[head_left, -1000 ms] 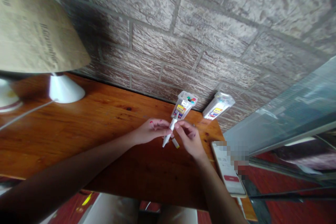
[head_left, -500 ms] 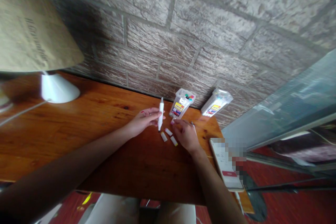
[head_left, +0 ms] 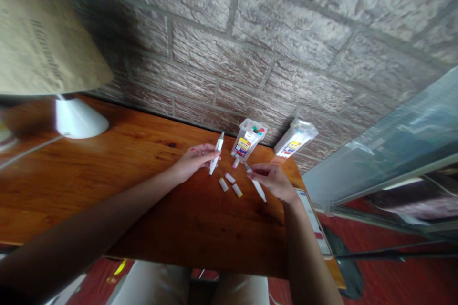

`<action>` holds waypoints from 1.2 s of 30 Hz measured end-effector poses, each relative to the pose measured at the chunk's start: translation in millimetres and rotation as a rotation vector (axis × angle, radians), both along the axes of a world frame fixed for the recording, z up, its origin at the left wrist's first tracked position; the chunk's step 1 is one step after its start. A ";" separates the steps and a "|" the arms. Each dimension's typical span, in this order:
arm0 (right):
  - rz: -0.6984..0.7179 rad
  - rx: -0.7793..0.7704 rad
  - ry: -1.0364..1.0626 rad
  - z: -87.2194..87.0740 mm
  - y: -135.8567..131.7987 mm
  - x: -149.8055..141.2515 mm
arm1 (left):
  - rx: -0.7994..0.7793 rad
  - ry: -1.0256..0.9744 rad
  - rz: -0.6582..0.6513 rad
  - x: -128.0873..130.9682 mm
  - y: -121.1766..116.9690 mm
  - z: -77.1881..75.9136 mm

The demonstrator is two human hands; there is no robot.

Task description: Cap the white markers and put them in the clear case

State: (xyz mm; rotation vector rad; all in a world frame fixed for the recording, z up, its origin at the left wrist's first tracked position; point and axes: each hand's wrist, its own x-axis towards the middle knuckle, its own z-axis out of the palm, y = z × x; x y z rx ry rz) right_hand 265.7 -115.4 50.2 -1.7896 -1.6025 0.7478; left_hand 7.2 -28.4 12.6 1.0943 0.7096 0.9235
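Observation:
My left hand (head_left: pixel 198 161) holds a white marker (head_left: pixel 216 154) without caps, tilted, its dark lower tip just above the desk. In the fingers of my right hand (head_left: pixel 272 179) is a second uncapped marker (head_left: pixel 258 189), slanting down to the right. On the desk between the hands lie several loose caps: a yellow-ended cap (head_left: pixel 237 190), a pink-ended cap (head_left: pixel 229 178), another cap (head_left: pixel 223 184) and a pink-tipped cap (head_left: pixel 236 162) close to the box. Behind them stands an open clear marker box (head_left: pixel 246 140) with coloured marker ends at its top.
A second clear box (head_left: pixel 295 139) stands to the right against the brick wall (head_left: pixel 200 47). A lamp (head_left: pixel 80 119) with a paper-like shade is at the left of the wooden desk (head_left: pixel 143 152). Partly behind my right forearm, a tablet or phone (head_left: pixel 315 224) lies on the right edge.
My right hand has set down a pink-tipped cap by the box and picked up a second marker from the right. The left hand keeps its marker, which has moved left, away from the right hand.

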 end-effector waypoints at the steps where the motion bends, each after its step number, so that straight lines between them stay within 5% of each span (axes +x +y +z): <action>1: 0.096 0.019 0.240 4.1 -2.8 -6.3 | -0.001 -0.004 0.001 -0.2 0.0 0.4; 4: 0.182 0.080 0.765 13.1 -11.6 -23.9 | -0.001 -0.006 0.001 -0.7 0.5 -0.4; 7: 0.168 0.077 0.952 16.6 -16.7 -36.3 | 0.013 0.012 0.006 -0.4 1.2 -3.3; 18: 0.189 0.047 1.044 10.7 -16.5 -37.7 | 0.045 0.053 0.026 0.7 -1.8 2.0; 27: 0.170 -0.018 1.154 10.9 -11.8 -43.4 | 0.171 0.308 0.022 -2.0 1.1 -7.1; 36: 0.149 -0.045 1.224 8.9 -10.4 -44.8 | 0.604 0.627 -0.087 -2.6 -9.7 -7.1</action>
